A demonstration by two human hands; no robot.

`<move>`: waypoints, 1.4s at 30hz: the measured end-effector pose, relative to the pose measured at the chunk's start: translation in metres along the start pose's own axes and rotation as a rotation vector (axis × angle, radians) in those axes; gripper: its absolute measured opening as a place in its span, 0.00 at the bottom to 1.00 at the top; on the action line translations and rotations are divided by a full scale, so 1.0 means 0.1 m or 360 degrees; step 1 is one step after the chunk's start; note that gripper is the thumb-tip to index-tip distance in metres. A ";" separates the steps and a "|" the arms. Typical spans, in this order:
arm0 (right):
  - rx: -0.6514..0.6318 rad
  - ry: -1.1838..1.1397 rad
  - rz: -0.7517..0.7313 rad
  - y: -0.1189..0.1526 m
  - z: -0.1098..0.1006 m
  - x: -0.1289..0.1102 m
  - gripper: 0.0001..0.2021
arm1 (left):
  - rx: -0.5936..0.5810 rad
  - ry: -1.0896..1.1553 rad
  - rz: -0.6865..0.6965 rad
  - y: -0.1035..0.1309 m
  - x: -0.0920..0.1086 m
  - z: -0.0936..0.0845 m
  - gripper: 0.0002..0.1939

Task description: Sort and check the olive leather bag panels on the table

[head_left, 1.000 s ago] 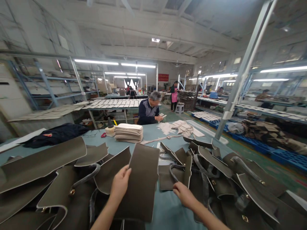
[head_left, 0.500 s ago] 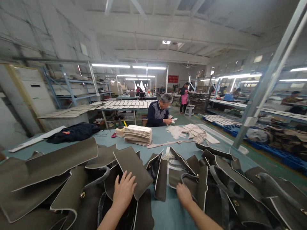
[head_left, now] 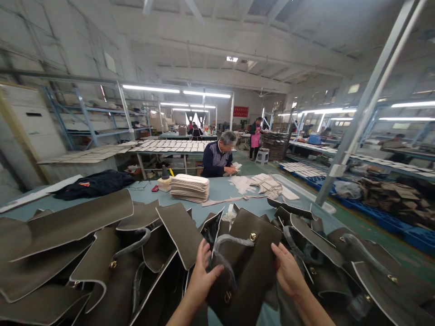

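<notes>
An olive-brown handbag piece (head_left: 251, 267) with white cut edges stands raised in front of me. It has a plastic-wrapped handle (head_left: 231, 239) and gold ring fittings. My right hand (head_left: 288, 271) grips its right edge, the fingertips at the border of the panel. At the left side, my left hand (head_left: 203, 277) is open, fingers spread and the thumb over the bag's edge; whether it touches the bag I cannot tell. Close behind that hand leans a flat olive panel (head_left: 178, 231). More such bags (head_left: 125, 276) lie heaped on the left, and others (head_left: 346, 276) on the right.
On the blue-green table (head_left: 217, 183) stand a stack of beige pieces (head_left: 189, 189) and a glue bottle (head_left: 165, 181). Pale scraps (head_left: 261, 183) and a dark garment (head_left: 95, 183) lie there too. A co-worker (head_left: 219, 156) sits across. A metal post (head_left: 353, 131) rises at right.
My right hand has brought a bag up from the right-hand heap to the middle, its handle now facing me. My left hand has come off the flat panel and moved right, beside this bag.
</notes>
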State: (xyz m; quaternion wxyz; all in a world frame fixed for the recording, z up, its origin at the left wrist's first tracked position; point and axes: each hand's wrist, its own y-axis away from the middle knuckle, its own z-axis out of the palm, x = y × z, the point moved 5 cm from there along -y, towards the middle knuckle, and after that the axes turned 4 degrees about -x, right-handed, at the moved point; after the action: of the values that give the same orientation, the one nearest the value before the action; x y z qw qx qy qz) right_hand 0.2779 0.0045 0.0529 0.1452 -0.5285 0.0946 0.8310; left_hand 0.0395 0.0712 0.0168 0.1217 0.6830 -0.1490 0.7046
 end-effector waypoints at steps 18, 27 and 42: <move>0.0246 0.1014 -0.0314 0.53 0.03 -0.04 0.20 | 0.0045 -0.1095 0.0410 0.54 0.32 0.39 0.15; -0.0256 0.1485 -0.0244 0.70 0.55 0.13 0.20 | 0.0338 -0.1958 0.1524 0.76 0.56 0.70 0.20; -0.0355 0.1455 -0.0584 0.65 0.38 0.26 0.15 | 0.0305 -0.2044 0.1532 0.37 0.79 0.24 0.19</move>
State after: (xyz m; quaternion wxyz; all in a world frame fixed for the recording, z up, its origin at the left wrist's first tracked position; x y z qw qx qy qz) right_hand 0.2130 -0.0406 0.0452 0.1751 -0.8587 -0.0352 0.4803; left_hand 0.0449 0.0254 0.0951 -0.3636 0.8229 -0.4065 0.1594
